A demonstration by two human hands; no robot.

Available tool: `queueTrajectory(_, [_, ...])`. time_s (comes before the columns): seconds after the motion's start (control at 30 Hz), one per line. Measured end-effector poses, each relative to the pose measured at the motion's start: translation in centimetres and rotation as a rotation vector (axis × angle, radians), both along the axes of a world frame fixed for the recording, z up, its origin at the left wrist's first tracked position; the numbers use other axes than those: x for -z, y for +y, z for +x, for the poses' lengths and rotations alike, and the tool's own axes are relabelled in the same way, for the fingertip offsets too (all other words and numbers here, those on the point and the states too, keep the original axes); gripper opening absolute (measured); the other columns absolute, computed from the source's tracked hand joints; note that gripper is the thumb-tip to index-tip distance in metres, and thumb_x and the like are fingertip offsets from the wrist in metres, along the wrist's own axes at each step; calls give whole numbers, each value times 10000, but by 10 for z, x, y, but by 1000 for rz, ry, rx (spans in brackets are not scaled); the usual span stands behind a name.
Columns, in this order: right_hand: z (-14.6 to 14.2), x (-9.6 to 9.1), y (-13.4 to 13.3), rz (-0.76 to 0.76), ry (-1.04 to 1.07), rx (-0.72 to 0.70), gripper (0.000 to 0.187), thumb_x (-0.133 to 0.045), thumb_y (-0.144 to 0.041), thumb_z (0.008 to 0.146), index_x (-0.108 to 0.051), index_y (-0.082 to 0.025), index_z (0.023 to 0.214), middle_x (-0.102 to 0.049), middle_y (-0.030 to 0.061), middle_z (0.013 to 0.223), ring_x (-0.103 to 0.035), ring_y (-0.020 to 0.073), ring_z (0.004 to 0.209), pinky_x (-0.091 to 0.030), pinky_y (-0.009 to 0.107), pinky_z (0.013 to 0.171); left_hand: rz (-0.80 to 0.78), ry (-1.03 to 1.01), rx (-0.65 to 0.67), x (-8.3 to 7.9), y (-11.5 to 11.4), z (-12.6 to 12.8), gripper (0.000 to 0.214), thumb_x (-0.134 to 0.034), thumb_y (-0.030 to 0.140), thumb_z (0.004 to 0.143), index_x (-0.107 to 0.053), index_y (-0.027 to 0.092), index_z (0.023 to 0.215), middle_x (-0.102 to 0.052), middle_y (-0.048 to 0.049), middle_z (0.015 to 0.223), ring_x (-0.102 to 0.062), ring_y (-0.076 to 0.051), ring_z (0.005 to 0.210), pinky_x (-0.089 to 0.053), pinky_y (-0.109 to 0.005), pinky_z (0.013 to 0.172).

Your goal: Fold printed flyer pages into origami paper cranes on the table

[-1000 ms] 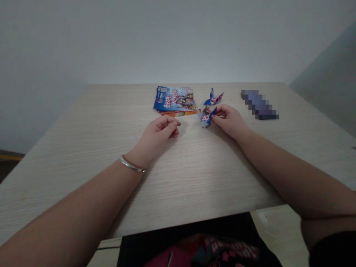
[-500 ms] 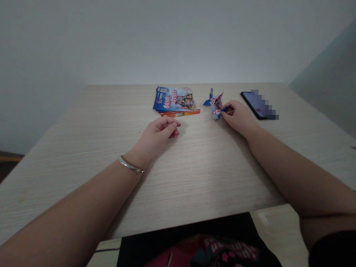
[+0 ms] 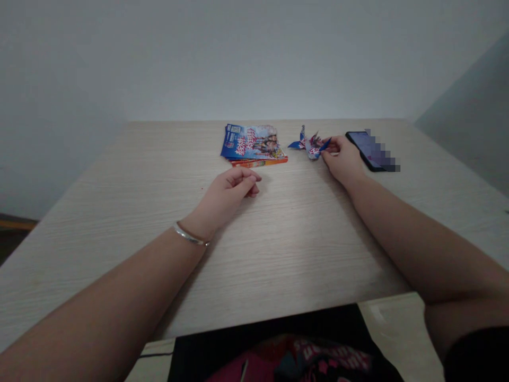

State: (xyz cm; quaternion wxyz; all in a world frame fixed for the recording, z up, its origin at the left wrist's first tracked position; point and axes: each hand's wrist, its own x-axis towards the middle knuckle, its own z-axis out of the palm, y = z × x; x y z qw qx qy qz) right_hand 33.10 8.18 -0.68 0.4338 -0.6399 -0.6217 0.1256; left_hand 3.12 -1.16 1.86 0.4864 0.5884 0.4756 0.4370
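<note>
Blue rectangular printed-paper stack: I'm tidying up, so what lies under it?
Orange printed paper sticks out along the near edge of the stack; its remainder and anything else beneath are covered.

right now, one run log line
right hand: touching nearer folded paper | second folded paper: alongside | left hand: loosely curled | flyer stack: at left | phone: at right

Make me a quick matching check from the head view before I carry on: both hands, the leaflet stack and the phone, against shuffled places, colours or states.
Things
1. left hand
2. right hand
3. leaflet stack
4. phone

Places, colours or states
A. mostly blue on top, orange along its near edge
B. black-edged, partly hidden by pixelation
C. fingers at a pointed tip of the nearer folded paper figure
D. fingers curled, nothing visible in its grip

Pairs: 1-D, 2-C, 3-A, 4-B
</note>
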Motion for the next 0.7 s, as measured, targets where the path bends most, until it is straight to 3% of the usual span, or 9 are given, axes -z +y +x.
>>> queueTrajectory(0.13, [1,5,3,11,54,-13,346,-603,-99,796,-655,-213,1118,-760,94,1134,-722,227,973,-577,427,938,0,-2,-2,2,1,-1,116,-678,296,882,-676,187,844,-646,14,694,-589,-116,658,-492,-251,700])
queueTrajectory(0.27, [0,1,-6,75,25,61,534,-569,-78,744,-585,-176,1269,-656,173,1315,-684,222,904,-570,427,867,6,-21,-23,-1,-1,-1,97,-647,263,892,-678,182,847,-648,16,693,-598,-116,670,-491,-240,700])
queueTrajectory(0.37, [-9,-8,-24,354,-187,65,463,-556,-75,759,-620,-175,1206,-658,182,1234,-633,258,997,-512,452,990,36,46,-34,-2,1,-2,96,-635,241,892,-677,185,826,-654,17,686,-607,-124,677,-488,-244,712])
queueTrajectory(0.43, [-21,-13,-37,449,-334,-95,321,-557,-119,815,-664,-193,1109,-688,154,1134,-631,300,1089,-506,478,1004,82,121,-49,0,3,-4,104,-632,227,887,-682,188,804,-674,10,708,-623,-135,710,-487,-254,751])
queueTrajectory(0.5, [-37,-15,-48,446,-441,-313,232,-550,-136,851,-700,-206,1013,-720,132,1074,-652,309,1105,-506,497,1026,118,185,-76,2,7,-7,109,-637,228,878,-687,192,788,-696,4,739,-635,-145,742,-478,-265,780])
queueTrajectory(0.63, [-66,-7,-58,266,-573,-630,351,-534,-155,890,-702,-173,1198,-717,156,1316,-634,315,1264,-484,531,1126,116,236,-118,5,11,-13,94,-659,246,857,-691,194,784,-715,-6,770,-636,-162,758,-462,-281,779])
queueTrajectory(0.7, [-76,-3,-56,217,-587,-684,425,-524,-152,894,-675,-134,1291,-647,184,1457,-579,319,1371,-441,544,1188,110,236,-120,4,11,-16,75,-661,243,847,-696,194,803,-723,-10,791,-645,-165,773,-467,-282,792])
